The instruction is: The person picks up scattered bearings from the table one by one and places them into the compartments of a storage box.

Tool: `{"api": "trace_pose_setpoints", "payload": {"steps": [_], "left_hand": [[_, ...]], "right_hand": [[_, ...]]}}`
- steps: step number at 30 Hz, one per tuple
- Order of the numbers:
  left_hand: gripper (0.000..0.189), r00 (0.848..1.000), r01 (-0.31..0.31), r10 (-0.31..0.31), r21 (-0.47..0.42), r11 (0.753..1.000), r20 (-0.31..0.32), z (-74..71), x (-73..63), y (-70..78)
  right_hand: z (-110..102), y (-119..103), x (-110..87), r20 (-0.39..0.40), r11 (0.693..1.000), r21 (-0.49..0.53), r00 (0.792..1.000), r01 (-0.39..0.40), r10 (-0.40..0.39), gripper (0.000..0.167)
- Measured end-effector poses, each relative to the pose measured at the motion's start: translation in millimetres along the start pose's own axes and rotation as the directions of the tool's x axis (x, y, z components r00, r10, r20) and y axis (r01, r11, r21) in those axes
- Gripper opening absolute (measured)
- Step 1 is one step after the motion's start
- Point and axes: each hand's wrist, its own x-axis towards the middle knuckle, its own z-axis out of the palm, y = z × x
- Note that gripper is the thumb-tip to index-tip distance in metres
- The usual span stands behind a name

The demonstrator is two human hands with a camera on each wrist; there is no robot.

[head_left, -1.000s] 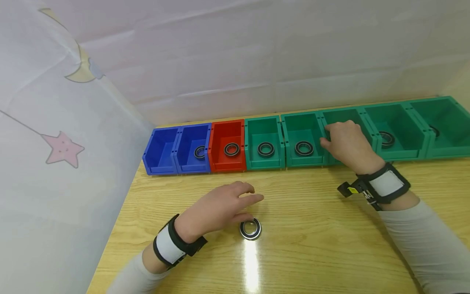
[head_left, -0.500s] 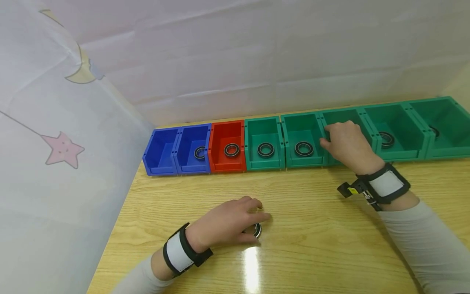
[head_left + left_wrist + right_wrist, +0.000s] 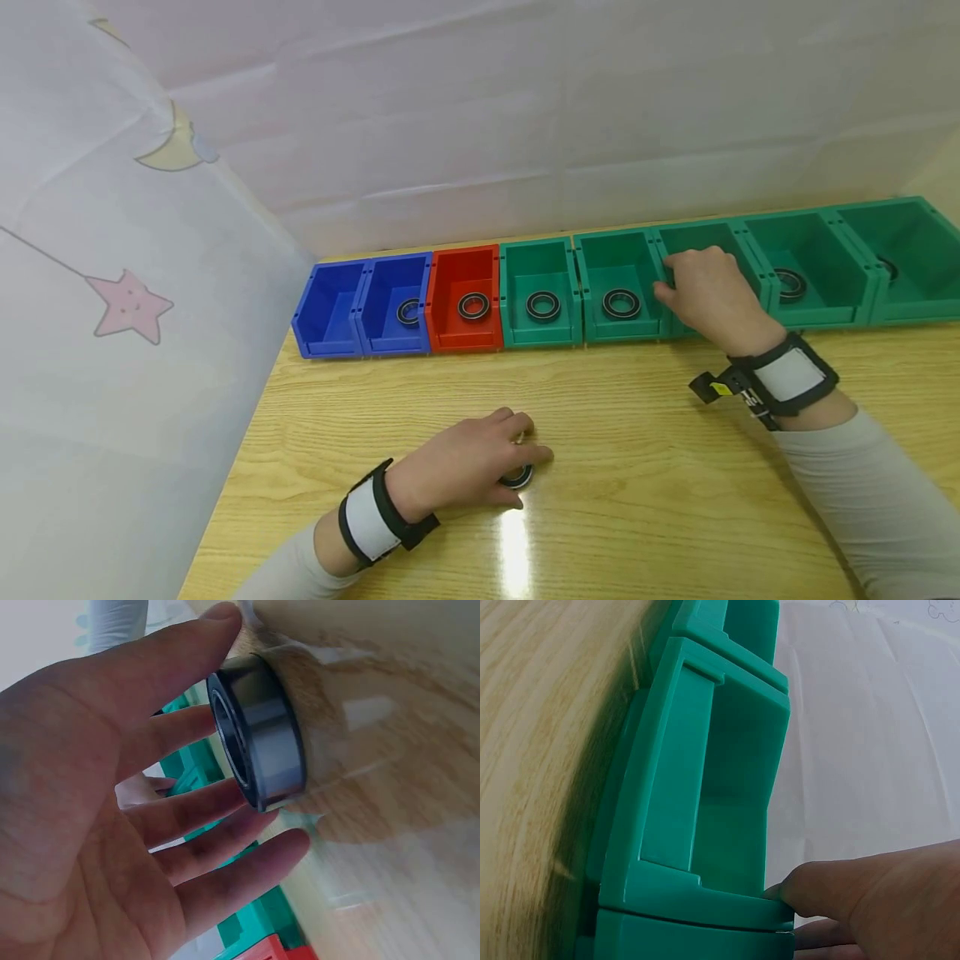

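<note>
A ball bearing [image 3: 519, 479] with a black face and metal rim lies on the wooden table, partly covered by my left hand [image 3: 468, 458]. In the left wrist view the thumb and spread, nearly straight fingers reach around the bearing [image 3: 276, 742] without a clear pinch. My right hand [image 3: 712, 296] is at the row of bins and holds the side wall of a green bin [image 3: 622, 250]. Its thumb bends over the wall's edge in the right wrist view, while the other fingers are mostly hidden on the far side of that green bin [image 3: 675, 772].
Along the back stand two blue bins [image 3: 330, 346], a red bin [image 3: 465, 340] and several green bins [image 3: 540, 335]. Most show one bearing inside, such as the bearing [image 3: 543, 306]. A fabric-covered wall [image 3: 450, 125] rises behind them, and another borders the table's left side.
My left hand has moved down and slightly right, and its fingers now come over the bearing on the table. The right hand has stayed still at the green bin.
</note>
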Motion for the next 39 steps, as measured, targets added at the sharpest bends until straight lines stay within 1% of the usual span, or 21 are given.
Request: {"api": "trace_pose_setpoints", "payload": {"steps": [6,9,12,19,23,30,36,39], "left_hand": [[0.047,1.000,0.009,-0.010,-0.043,0.999,-0.023,-0.1,-4.9,4.2],[0.039,0.999,0.006,-0.006,-0.026,1.000,-0.033,-0.3,-6.3,5.6],[0.036,1.000,0.012,-0.013,-0.028,1.000,-0.027,-1.3,-7.1,6.1],[0.038,0.999,0.031,-0.032,-0.058,0.998,-0.005,-2.1,-5.5,4.3],[0.039,0.999,0.033,-0.033,-0.056,0.998,0.002,-1.7,-4.1,3.5],[0.037,1.000,0.028,-0.028,-0.024,0.999,0.001,-1.8,-2.7,3.9],[0.037,0.999,0.044,-0.043,-0.046,0.998,0.021,-1.4,-1.3,3.6],[0.036,0.999,0.046,-0.045,-0.048,0.998,0.019,-1.1,-1.1,3.3]], "right_hand": [[-0.8,-0.8,0.1,0.011,1.000,0.002,1.000,-0.005,0.005,0.041],[-1.0,-1.1,-0.1,0.010,1.000,0.007,1.000,-0.007,0.007,0.041],[-0.1,-0.4,0.0,0.011,1.000,0.009,1.000,-0.001,0.001,0.041],[1.5,1.6,0.4,-0.002,1.000,-0.003,1.000,0.014,-0.014,0.040],[0.7,1.6,-0.1,-0.005,1.000,0.001,1.000,0.015,-0.015,0.040],[0.2,0.9,-0.1,0.007,1.000,0.010,1.000,-0.001,0.001,0.041],[0.1,0.1,0.2,0.014,1.000,0.010,1.000,-0.013,0.012,0.041],[-0.5,-0.4,-0.3,0.011,1.000,0.010,1.000,-0.011,0.011,0.041]]}}
